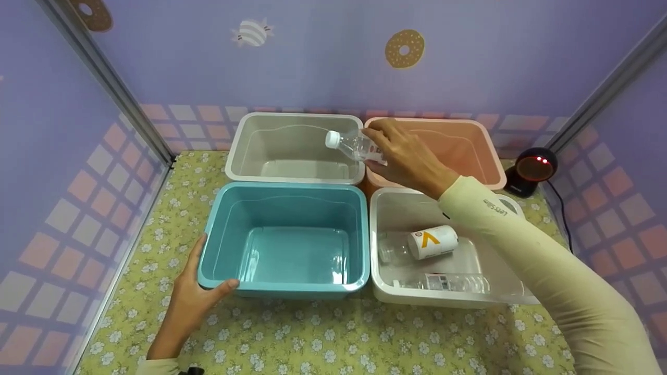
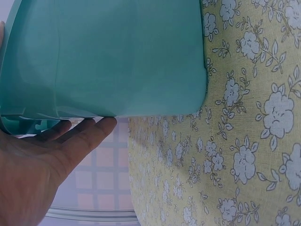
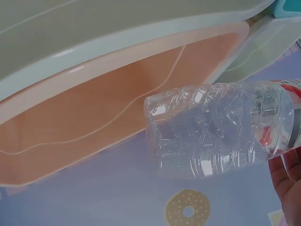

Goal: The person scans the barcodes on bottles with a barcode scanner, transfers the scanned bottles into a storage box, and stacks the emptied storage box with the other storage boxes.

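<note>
My right hand [image 1: 404, 153] grips a clear plastic bottle [image 1: 354, 145] with a white cap and a red-and-white label. It lies sideways above the rims where the grey bin [image 1: 292, 115] and the pink bin [image 1: 443, 124] meet, cap pointing left. In the right wrist view the ribbed base of the bottle [image 3: 202, 129] appears against the pink bin [image 3: 94, 99]. At the near left corner of the blue bin [image 1: 292, 287], my left hand [image 1: 195, 291] rests its thumb on the front rim. Its fingers [image 2: 84, 134] lie extended along the outer side wall.
The white bin [image 1: 437, 298] at front right holds a white container [image 1: 433, 242] with an orange mark and clear bottles, including a labelled one [image 1: 453, 283]. A black device [image 1: 531, 169] with red lights stands at back right, its cable trailing. Walls enclose the flowered tabletop [image 1: 292, 338].
</note>
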Demonstrator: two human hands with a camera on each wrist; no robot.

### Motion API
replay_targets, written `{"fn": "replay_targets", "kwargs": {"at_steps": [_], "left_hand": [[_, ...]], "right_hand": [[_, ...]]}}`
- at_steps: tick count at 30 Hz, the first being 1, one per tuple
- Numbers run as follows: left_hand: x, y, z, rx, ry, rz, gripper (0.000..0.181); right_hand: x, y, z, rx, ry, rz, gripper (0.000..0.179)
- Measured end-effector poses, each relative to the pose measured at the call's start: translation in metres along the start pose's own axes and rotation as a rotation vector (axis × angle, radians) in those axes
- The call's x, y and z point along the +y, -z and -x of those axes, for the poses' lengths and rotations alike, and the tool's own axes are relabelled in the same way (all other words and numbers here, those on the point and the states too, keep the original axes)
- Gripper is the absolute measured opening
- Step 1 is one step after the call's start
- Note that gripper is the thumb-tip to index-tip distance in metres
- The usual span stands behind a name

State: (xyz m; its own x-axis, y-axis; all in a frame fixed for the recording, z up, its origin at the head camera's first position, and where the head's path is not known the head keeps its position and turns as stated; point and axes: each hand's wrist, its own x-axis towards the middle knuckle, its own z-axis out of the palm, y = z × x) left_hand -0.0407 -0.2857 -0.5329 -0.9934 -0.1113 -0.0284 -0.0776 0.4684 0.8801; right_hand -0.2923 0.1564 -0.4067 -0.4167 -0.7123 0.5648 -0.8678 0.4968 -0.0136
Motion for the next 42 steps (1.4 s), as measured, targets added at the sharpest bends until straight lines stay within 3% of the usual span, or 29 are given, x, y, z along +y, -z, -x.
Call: {"fn": "replay_targets", "kwargs": {"at_steps": [18, 42], "left_hand": [[0.001, -0.001, 0.0, 0.004, -0.007, -0.005, 0.114], [0.001, -0.001, 0.001, 0.003, -0.014, 0.017, 0.113]], "right_hand": [[-0.02, -0.019, -0.028, -0.103, -0.016, 0.013, 0.057], [-0.034, -0.053, -0.05, -0.1, 0.04, 0.022, 0.052]]}}
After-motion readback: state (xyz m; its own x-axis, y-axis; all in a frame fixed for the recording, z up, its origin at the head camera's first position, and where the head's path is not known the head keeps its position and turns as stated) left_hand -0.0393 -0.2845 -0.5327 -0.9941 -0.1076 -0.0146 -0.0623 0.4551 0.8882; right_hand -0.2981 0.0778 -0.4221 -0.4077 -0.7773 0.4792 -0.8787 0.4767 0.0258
